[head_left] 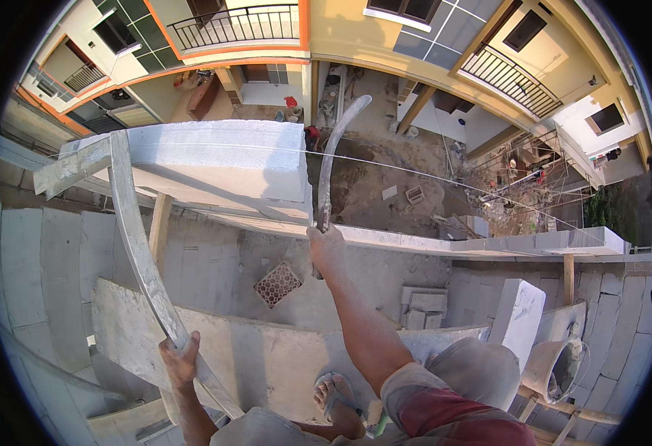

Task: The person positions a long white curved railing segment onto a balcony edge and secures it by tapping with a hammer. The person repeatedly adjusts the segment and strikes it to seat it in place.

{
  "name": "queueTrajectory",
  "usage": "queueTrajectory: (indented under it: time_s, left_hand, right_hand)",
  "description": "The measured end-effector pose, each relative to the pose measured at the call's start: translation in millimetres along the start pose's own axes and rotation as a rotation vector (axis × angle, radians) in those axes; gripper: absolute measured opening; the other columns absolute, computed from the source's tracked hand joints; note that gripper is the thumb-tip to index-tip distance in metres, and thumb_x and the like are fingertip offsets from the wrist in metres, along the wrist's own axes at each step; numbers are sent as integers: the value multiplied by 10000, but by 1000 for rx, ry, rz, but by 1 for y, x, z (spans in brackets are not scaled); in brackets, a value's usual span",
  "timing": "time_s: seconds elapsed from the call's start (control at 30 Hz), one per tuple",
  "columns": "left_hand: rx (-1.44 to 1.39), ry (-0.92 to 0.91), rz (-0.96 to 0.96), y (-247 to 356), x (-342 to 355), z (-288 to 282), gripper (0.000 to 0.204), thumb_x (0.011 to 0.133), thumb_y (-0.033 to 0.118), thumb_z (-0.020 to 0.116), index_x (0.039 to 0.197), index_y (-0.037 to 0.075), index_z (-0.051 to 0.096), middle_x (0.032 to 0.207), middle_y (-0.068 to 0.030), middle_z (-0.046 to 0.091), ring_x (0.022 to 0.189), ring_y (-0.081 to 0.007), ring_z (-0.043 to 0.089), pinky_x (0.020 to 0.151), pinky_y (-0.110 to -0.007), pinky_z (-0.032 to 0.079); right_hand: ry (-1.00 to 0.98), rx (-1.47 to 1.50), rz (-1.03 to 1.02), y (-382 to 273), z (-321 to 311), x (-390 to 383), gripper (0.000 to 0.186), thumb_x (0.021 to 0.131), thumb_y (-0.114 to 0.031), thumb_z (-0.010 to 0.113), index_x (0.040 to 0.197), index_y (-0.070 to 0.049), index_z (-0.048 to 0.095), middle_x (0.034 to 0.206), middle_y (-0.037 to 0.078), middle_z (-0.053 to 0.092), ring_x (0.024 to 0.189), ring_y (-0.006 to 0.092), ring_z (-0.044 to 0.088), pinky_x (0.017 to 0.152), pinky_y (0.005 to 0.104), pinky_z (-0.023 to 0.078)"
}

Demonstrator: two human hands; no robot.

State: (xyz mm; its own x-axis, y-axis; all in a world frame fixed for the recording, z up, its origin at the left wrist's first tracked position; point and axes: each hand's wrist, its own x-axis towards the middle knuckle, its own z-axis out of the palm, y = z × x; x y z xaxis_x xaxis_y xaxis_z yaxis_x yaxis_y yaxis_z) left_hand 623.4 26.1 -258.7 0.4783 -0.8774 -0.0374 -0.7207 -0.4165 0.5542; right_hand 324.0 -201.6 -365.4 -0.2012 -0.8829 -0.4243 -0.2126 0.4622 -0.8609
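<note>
My left hand [181,360] is closed around a long, flat grey bar [136,230] crusted with mortar. The bar's far end reaches the left end of a row of white lightweight blocks [222,145] on top of the wall. Out in front, my right hand [327,249] grips a slim, pale grey tool [333,152] with a rounded far tip; its exact kind cannot be made out. That tool rises just right of the blocks' end, with a short stub showing below my fist. A thin white string [400,160] stretches along the wall across the blocks.
Under my sandalled foot [337,394] lies a plank platform [266,357]. A white block [517,316] and a mortar-stained bucket [556,368] stand to the right. A perforated crate [277,285] lies on the floor below. Beyond the wall, the ground drops to a yard with scaffolding [541,186].
</note>
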Motion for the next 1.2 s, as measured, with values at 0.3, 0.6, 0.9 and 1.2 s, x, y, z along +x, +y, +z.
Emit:
queueTrajectory:
  time_s: [0.3, 0.6, 0.9, 1.2]
  left_hand:
    - [43, -198, -344, 25, 4, -13, 492, 805, 378, 751, 894, -81, 596, 889, -258, 520, 831, -372, 509, 738, -456, 421]
    - [143, -12, 153, -25, -4, 7, 309, 816, 266, 747, 732, 5, 605, 676, -171, 509, 655, -370, 494, 601, -512, 371]
    - [9, 16, -141, 15, 1, -4, 453, 749, 341, 789, 704, -52, 570, 587, -130, 514, 555, -265, 468, 559, -421, 427]
    - [101, -27, -219, -8, -2, 5, 497, 758, 349, 792, 750, -105, 590, 894, -241, 543, 926, -357, 515, 814, -476, 413]
  right_hand:
    - [-41, -27, 215, 31, 30, 11, 310, 829, -227, 572, 925, 65, 608, 804, 228, 653, 822, 343, 660, 746, 449, 492]
    - [75, -114, -121, -16, -9, 5, 275, 863, -224, 559, 830, 47, 589, 713, 188, 604, 719, 327, 600, 685, 437, 467]
    - [-88, -440, 146, 6, 23, -3, 418, 866, -266, 512, 1105, 65, 604, 959, 292, 663, 988, 424, 639, 883, 474, 478]
    - [70, -201, -171, -13, 6, 3, 324, 862, -225, 557, 1007, 58, 614, 921, 262, 635, 878, 402, 617, 806, 452, 485]
